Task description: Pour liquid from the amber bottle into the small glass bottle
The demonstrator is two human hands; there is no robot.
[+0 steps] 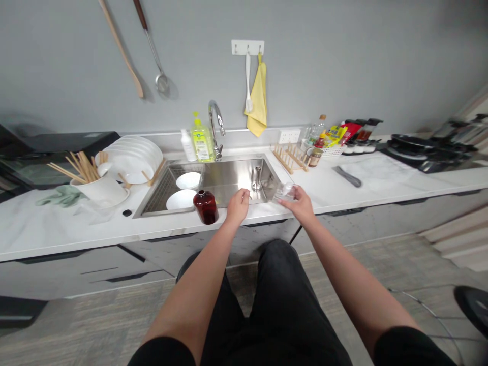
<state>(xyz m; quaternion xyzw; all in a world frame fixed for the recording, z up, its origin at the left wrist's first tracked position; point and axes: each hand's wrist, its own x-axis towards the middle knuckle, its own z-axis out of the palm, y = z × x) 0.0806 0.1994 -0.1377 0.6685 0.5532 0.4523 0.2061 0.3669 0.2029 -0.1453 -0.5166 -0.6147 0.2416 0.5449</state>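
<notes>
My right hand [303,206] is closed around a small clear see-through container [284,192] at the sink's front right corner. Its exact kind is hard to make out. My left hand [238,206] hovers over the front rim of the sink, fingers curled together; whatever may be in them is hidden. To the left of that hand, a dark amber bottle [206,207] without a cap stands on the sink's front edge. Two white bowls [180,200] sit in the left side of the steel sink [224,175], behind the bottle.
A chrome faucet [215,127] rises behind the sink, beside a green soap bottle [202,140]. Left are stacked white plates [133,157] and a white pot [102,192] with wooden sticks. Right stand a wooden rack [292,157], a seasoning basket [333,151] and a grey utensil [347,176].
</notes>
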